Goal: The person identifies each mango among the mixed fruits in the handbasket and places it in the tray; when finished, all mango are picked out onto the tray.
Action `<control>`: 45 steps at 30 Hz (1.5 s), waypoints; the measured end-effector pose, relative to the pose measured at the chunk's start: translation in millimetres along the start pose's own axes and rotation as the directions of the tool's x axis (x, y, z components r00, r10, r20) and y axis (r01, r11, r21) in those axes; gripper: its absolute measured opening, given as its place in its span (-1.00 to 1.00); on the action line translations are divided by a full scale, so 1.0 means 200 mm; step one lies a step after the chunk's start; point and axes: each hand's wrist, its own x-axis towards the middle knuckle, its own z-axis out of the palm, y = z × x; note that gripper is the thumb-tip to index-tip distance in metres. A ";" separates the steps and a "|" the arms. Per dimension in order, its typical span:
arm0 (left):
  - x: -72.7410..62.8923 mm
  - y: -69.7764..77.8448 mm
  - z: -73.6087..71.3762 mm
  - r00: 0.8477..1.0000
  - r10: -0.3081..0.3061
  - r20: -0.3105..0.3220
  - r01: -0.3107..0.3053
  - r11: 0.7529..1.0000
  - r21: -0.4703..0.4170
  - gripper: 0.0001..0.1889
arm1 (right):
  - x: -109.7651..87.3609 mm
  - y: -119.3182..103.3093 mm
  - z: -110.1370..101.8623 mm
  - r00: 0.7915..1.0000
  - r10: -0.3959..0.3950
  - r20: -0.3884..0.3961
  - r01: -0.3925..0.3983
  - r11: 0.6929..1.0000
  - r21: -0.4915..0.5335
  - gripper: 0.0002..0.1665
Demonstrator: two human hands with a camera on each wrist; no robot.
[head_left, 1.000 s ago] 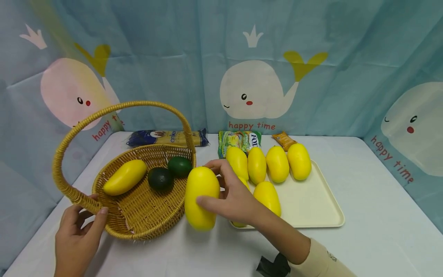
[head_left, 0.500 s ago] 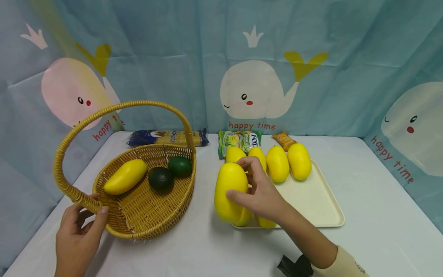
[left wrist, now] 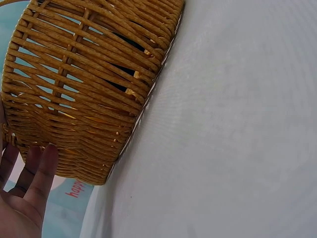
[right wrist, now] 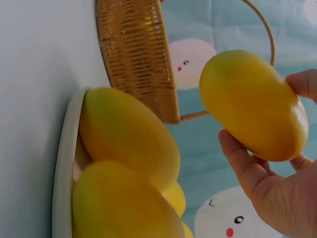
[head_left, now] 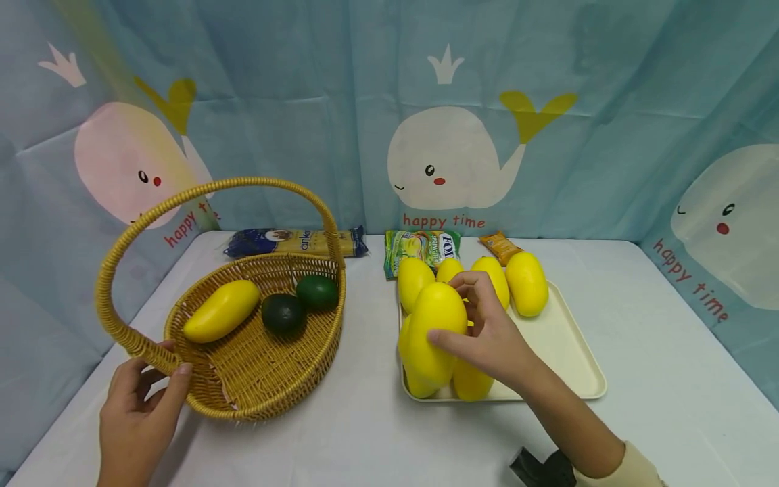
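My right hand [head_left: 493, 338] grips a yellow mango [right wrist: 252, 105] between thumb and fingers, held above the cream tray [head_left: 569, 358]. In the right wrist view it is apart from the two nearest mangoes in the tray. Several more yellow mangoes [head_left: 527, 284] lie there, some partly hidden behind the held one. At the left, my left hand [head_left: 138, 412] grips the wicker basket [head_left: 262, 368] at its near left rim, by the foot of the handle. Inside the basket lie one yellow mango [head_left: 222, 312] and two dark green avocados [head_left: 283, 315].
Behind the basket lies a blue and yellow pasta packet [head_left: 292, 242]. A green FOX bag [head_left: 420, 247] and a small orange packet [head_left: 500, 247] lie behind the tray. The basket's tall handle [head_left: 243, 182] arches over it. A printed curtain [head_left: 341, 135] stands behind the table.
The right hand has carried the mango rightward, from beside the basket's right rim to above the tray's left part. The left hand and basket stay in place.
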 end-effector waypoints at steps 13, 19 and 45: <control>0.00 0.01 0.00 1.000 -0.016 0.001 0.016 1.000 0.012 -0.56 | -0.05 0.04 -0.14 0.998 0.006 -0.069 -0.009 0.999 -0.037 -0.23; 0.00 0.00 0.00 1.000 -0.026 0.004 0.026 1.000 0.016 -0.55 | -0.07 0.05 -0.22 0.995 0.007 -0.104 -0.020 0.992 -0.122 -0.22; 0.00 0.01 0.00 0.999 -0.038 0.012 0.037 0.999 0.023 -0.54 | -0.03 0.15 -0.58 0.912 0.408 0.040 -0.349 0.823 -0.448 -0.13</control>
